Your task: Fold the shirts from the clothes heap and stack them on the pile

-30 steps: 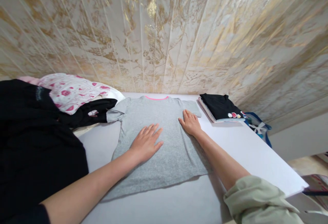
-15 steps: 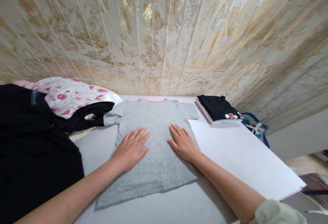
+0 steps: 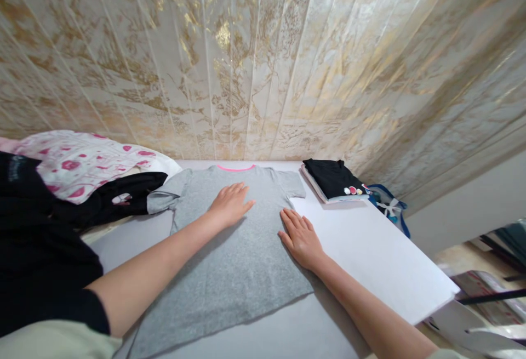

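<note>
A grey short-sleeved T-shirt [image 3: 242, 263] with a pink neckline lies spread face down or face up, I cannot tell which, with its collar toward the wall. My left hand [image 3: 230, 204] is over its upper middle, palm down, fingers stretched out toward the collar. On the shirt's right side rests my right hand [image 3: 302, 238], flat with the fingers slightly spread. Neither hand grips the cloth. The left sleeve of the shirt is partly folded over, while the right one lies flat.
Under the shirt is a white table [image 3: 370, 244]. At its back right sits a stack of folded clothes [image 3: 335, 178], black on top, beside a blue item with a white bow [image 3: 390, 207]. Black garments [image 3: 36, 255] and a pink-patterned white cloth [image 3: 78, 161] pile up at left. A patterned curtain [image 3: 230, 63] hangs behind.
My left hand has moved up the shirt toward the collar. My right hand stays on the right side, slightly nearer the edge. The whole view has shifted a little to the right.
</note>
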A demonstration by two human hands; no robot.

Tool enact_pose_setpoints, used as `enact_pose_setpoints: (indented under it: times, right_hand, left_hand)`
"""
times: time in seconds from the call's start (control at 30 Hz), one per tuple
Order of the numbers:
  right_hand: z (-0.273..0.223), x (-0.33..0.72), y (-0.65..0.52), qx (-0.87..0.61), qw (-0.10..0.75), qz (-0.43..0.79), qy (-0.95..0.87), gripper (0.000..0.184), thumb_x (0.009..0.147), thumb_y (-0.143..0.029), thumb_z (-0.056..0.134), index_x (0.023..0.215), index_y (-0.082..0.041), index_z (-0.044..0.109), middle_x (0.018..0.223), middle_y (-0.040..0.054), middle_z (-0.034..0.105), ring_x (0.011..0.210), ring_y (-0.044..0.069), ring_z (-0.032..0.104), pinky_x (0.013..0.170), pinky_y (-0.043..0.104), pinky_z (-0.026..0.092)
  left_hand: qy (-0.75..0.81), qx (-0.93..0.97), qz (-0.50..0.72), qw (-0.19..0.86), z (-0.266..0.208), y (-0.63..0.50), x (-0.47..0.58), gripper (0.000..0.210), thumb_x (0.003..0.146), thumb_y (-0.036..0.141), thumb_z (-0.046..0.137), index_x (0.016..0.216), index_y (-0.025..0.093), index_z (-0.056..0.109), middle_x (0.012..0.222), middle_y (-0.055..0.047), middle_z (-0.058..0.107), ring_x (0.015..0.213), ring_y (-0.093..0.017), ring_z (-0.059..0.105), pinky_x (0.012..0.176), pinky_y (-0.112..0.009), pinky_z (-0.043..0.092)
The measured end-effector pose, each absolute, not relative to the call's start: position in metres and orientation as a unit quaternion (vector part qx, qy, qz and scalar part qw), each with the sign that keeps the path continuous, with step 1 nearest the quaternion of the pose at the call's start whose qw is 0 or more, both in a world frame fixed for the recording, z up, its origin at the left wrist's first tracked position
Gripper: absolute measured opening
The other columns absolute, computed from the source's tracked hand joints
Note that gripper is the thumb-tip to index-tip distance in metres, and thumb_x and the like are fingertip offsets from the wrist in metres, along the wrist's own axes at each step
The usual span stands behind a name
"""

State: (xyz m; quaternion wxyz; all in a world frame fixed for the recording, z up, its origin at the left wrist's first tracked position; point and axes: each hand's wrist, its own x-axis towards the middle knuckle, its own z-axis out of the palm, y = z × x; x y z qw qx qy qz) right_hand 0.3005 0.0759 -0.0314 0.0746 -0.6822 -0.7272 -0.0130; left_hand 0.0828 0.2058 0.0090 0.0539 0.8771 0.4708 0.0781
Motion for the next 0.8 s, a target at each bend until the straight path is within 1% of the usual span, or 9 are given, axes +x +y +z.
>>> enact_pose_setpoints:
  times: [0.07, 0.17, 0.23, 0.3, 0.4, 0.53, 0.6, 0.7, 0.8]
  right_hand:
    - [-0.030, 0.303, 0.077, -0.679, 0.092, -0.003, -0.728, 0.055, 0.095, -0.042, 0.038, 0.146, -0.022, 0.034, 0.152, 0.0061, 0.033, 0.140, 0.021, 0.028, 0.113, 0.044, 0.020]
    - [-0.023, 0.319, 0.090, -0.663, 0.134, 0.038, -0.735, 0.049, 0.092, -0.037, 0.043, 0.139, -0.023, 0.044, 0.145, 0.0073, 0.044, 0.133, 0.021, 0.039, 0.109, 0.040, 0.030]
    - [-0.016, 0.336, 0.110, -0.667, 0.176, 0.058, -0.721, 0.043, 0.091, -0.033, 0.043, 0.131, -0.019, 0.052, 0.135, 0.0102, 0.053, 0.124, 0.020, 0.049, 0.103, 0.035, 0.038]
    - [-0.008, 0.353, 0.137, -0.704, 0.215, 0.036, -0.676, 0.042, 0.090, -0.032, 0.044, 0.127, -0.014, 0.055, 0.127, 0.0140, 0.057, 0.118, 0.021, 0.053, 0.100, 0.033, 0.040]
    - [0.001, 0.371, 0.177, -0.794, 0.188, -0.005, -0.578, 0.042, 0.088, -0.032, 0.047, 0.123, -0.010, 0.058, 0.120, 0.0192, 0.060, 0.113, 0.026, 0.057, 0.093, 0.037, 0.043]
    - [0.000, 0.373, 0.212, -0.861, 0.128, -0.015, -0.492, 0.038, 0.084, -0.038, 0.053, 0.109, -0.010, 0.064, 0.115, 0.0234, 0.061, 0.106, 0.031, 0.061, 0.082, 0.039, 0.047]
    - [-0.004, 0.371, 0.219, -0.867, 0.131, -0.007, -0.480, 0.035, 0.082, -0.037, 0.056, 0.103, -0.011, 0.065, 0.110, 0.0226, 0.064, 0.100, 0.030, 0.063, 0.078, 0.038, 0.048]
    - [-0.012, 0.371, 0.222, -0.866, 0.143, 0.012, -0.480, 0.025, 0.082, -0.033, 0.054, 0.095, -0.015, 0.064, 0.092, 0.0152, 0.069, 0.086, 0.026, 0.066, 0.071, 0.032, 0.047]
    - [-0.019, 0.376, 0.223, -0.854, 0.192, 0.019, -0.483, 0.020, 0.082, -0.031, 0.050, 0.091, -0.017, 0.062, 0.084, 0.0095, 0.069, 0.079, 0.023, 0.065, 0.069, 0.029, 0.045]
  left_hand:
    - [0.502, 0.860, 0.068, 0.058, -0.002, 0.224, 0.093, 0.064, 0.093, 0.051, 0.029, 0.143, 0.011, 0.038, 0.153, -0.013, 0.031, 0.141, -0.025, 0.028, 0.115, -0.043, 0.021]
    - [0.519, 0.850, 0.084, 0.041, -0.024, 0.237, 0.096, 0.064, 0.093, 0.051, 0.027, 0.145, 0.013, 0.034, 0.155, -0.011, 0.026, 0.143, -0.025, 0.024, 0.116, -0.045, 0.017]
    - [0.512, 0.852, 0.105, 0.026, -0.035, 0.239, 0.094, 0.065, 0.094, 0.052, 0.026, 0.146, 0.014, 0.033, 0.156, -0.010, 0.026, 0.143, -0.024, 0.023, 0.116, -0.044, 0.016]
    - [0.505, 0.855, 0.115, 0.020, -0.039, 0.238, 0.091, 0.064, 0.094, 0.052, 0.025, 0.145, 0.014, 0.034, 0.155, -0.011, 0.027, 0.143, -0.024, 0.024, 0.115, -0.044, 0.017]
    - [0.501, 0.857, 0.120, 0.019, -0.039, 0.237, 0.089, 0.064, 0.094, 0.051, 0.025, 0.145, 0.013, 0.035, 0.154, -0.012, 0.028, 0.142, -0.026, 0.026, 0.115, -0.045, 0.018]
    - [0.499, 0.857, 0.128, 0.023, -0.039, 0.238, 0.089, 0.064, 0.094, 0.051, 0.025, 0.145, 0.013, 0.035, 0.154, -0.013, 0.029, 0.142, -0.026, 0.025, 0.115, -0.046, 0.017]
    - [0.499, 0.856, 0.132, 0.022, -0.040, 0.238, 0.089, 0.063, 0.094, 0.051, 0.025, 0.145, 0.014, 0.034, 0.154, -0.013, 0.029, 0.143, -0.026, 0.024, 0.115, -0.046, 0.016]
    - [0.499, 0.856, 0.134, 0.022, -0.042, 0.239, 0.089, 0.063, 0.094, 0.051, 0.027, 0.144, 0.015, 0.035, 0.155, -0.013, 0.029, 0.143, -0.026, 0.024, 0.115, -0.046, 0.016]
    - [0.500, 0.855, 0.133, 0.024, -0.041, 0.239, 0.089, 0.061, 0.094, 0.050, 0.029, 0.144, 0.015, 0.035, 0.154, -0.012, 0.029, 0.142, -0.025, 0.025, 0.115, -0.045, 0.017]
